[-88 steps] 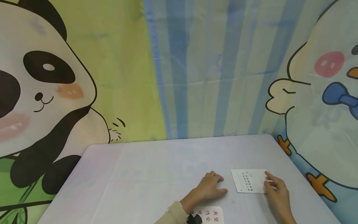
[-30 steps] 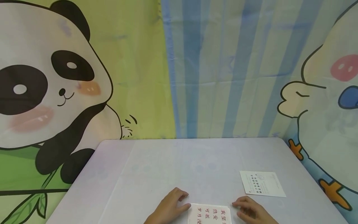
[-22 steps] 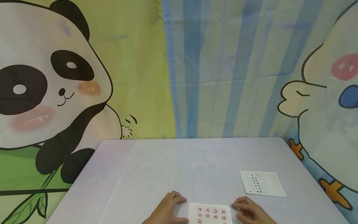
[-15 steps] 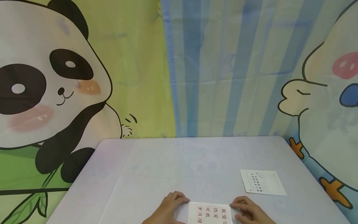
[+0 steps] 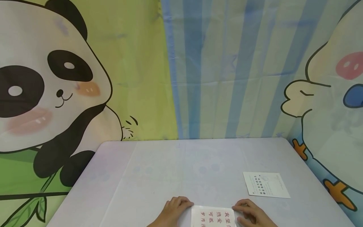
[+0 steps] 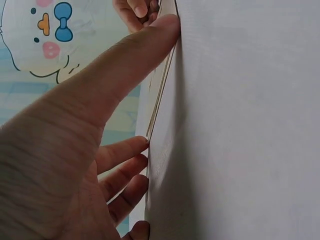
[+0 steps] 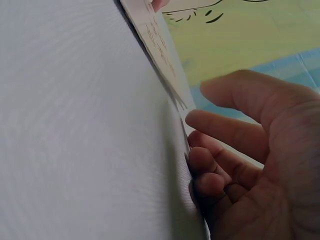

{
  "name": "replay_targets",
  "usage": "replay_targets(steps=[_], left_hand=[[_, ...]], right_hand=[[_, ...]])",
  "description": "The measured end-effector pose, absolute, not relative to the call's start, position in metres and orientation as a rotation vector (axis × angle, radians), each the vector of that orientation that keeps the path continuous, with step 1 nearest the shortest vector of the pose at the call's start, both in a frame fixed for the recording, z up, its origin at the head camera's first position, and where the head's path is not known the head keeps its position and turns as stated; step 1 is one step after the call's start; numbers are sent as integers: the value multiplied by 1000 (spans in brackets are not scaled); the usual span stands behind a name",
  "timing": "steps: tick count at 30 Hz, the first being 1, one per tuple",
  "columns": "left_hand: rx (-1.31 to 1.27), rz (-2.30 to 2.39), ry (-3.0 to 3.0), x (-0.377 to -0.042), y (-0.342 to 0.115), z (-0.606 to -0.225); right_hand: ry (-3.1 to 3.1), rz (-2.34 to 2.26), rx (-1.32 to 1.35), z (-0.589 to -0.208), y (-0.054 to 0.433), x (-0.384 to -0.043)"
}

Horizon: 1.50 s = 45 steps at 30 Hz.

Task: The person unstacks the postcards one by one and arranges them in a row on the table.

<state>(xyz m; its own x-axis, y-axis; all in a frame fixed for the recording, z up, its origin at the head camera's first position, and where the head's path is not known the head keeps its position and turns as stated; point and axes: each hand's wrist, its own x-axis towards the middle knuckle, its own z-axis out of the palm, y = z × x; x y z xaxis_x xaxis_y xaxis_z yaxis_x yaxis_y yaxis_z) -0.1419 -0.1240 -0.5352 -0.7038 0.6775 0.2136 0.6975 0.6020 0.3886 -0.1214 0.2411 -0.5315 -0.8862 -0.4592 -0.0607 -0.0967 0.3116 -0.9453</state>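
Note:
A thin stack of white cards [image 5: 214, 217] with red writing lies at the table's front edge in the head view, its near part cut off by the frame. My left hand [image 5: 173, 211] rests at its left side, the index fingertip right at the far left corner. The left wrist view shows the thumb [image 6: 135, 55] against the stack's edge and the other fingers spread along the table. On the other side, my right hand [image 5: 253, 214] has its index fingertip at the far right corner, thumb apart from it and the remaining fingers [image 7: 207, 162] loosely bent on the table.
A single white card [image 5: 270, 186] with small dark print lies further back on the right of the white table [image 5: 158, 176]. Behind the table hangs a curtain [image 5: 212, 69] with a panda on the left and a white cartoon animal on the right.
The right hand left the single card and came to the stack's right side. The left hand moved back from beside that card to the stack's left edge; its index fingertip has closed in on the corner.

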Motion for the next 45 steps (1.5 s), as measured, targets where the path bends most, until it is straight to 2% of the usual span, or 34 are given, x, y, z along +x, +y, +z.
replay_targets(steps=[6,20,24,31,38,45], left_hand=[[-1178,-676,-2755,-140,-123,-535],[-1176,-632,-2686,-139,-122,-538],[-1189,-622,-2649,-139,-123,-540],[-1195,-632,-2661,-140,-123,-539],[-1175,-611,-2683,-141,-122,-537],[-1160,-697,-2756,-141,-122,-536]], right_hand=[[2329,-1563,-385,-528,240,-122],[2337,-1644,-586,-534,242,-118],[2316,-1645,-523,-530,240,-117],[2172,-1685,-228,-524,232,-116],[2071,-1755,-304,-525,233,-117],[1877,-1887,-245,-527,232,-117]])
